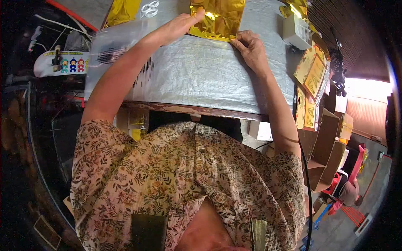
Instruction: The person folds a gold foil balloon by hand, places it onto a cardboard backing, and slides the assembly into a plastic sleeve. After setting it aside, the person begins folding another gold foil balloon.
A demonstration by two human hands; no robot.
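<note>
A shiny gold foil piece point(224, 21) lies at the far middle of the table, its near edge towards me. My left hand point(184, 26) rests at the foil's left side, with the thumb on it and the other fingers mostly hidden. At the near right corner of the foil, my right hand point(250, 47) pinches the edge between thumb and finger. The silvery covering point(188, 75) of the table lies under both hands.
White scissors handles point(150, 8) and more gold foil point(122, 11) are at the far left. A white container point(296, 30) stands right, near gold-lettered packs point(314, 77). Cardboard boxes point(324, 146) are beside the table. Another person point(348, 193) is at the lower right.
</note>
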